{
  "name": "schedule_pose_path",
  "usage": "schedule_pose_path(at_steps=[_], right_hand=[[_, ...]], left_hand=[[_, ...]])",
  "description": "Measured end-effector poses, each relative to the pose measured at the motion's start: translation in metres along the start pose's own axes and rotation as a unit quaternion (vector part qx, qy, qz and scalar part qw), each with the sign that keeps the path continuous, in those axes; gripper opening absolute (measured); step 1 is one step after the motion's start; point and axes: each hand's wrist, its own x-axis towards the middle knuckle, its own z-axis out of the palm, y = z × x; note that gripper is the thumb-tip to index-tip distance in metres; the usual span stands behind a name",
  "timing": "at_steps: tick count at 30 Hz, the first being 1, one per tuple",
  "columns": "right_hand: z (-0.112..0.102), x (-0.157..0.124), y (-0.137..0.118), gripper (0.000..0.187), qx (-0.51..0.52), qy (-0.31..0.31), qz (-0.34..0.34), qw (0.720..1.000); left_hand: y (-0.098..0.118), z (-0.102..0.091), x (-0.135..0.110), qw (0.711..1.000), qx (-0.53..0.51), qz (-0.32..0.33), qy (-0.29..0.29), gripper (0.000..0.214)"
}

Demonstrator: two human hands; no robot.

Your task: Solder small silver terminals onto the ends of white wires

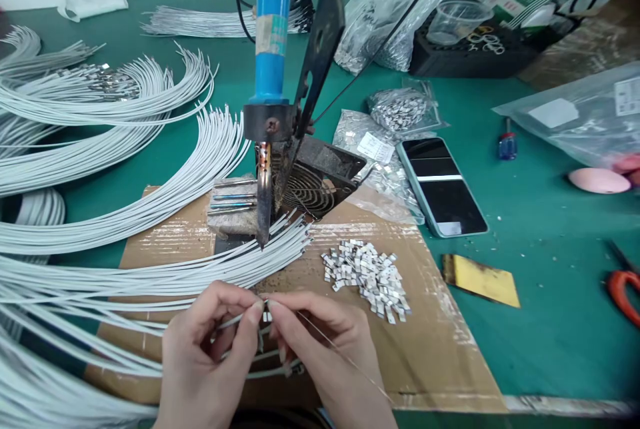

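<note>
My left hand [207, 349] pinches the end of a white wire [235, 320] between thumb and forefinger. My right hand [325, 342] meets it fingertip to fingertip, pinching a small metal terminal [267, 315] at the wire's end, with a thin strand of solder wire [345, 357] running back over the right hand. Both hands hover over a sheet of cardboard [440, 356]. Just beyond them a blue-handled soldering iron [270, 82] stands tip down in a stand. A pile of small metal terminals [367, 276] lies to the right of the hands.
Bundles of white wires [100, 149] fan across the left of the green table [550, 249]. A black fan [315, 182] sits behind the iron. A phone [443, 186], bags of terminals [400, 109], a yellow sponge [483, 279], a screwdriver [507, 142] and red-handled scissors [625, 289] lie to the right.
</note>
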Motion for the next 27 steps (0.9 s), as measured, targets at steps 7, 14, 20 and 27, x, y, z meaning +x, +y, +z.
schedule_pose_path(at_steps=[7,14,20,27], right_hand=[[0.017,-0.005,0.017,0.028,0.081,0.073,0.003,0.994],[0.023,-0.007,0.026,0.035,0.120,0.084,0.005,0.989],[0.022,-0.008,0.029,0.031,0.089,0.081,-0.015,0.993],[0.009,-0.006,0.020,0.024,0.037,0.074,-0.036,0.996]], left_hand=[[-0.014,0.007,-0.008,1.000,-0.007,0.012,0.017,0.011],[-0.007,0.006,-0.006,0.999,-0.038,-0.024,0.023,0.018],[-0.003,0.007,-0.004,0.995,-0.071,-0.066,0.017,0.024],[0.000,0.002,0.001,0.992,-0.087,-0.086,0.009,0.023]])
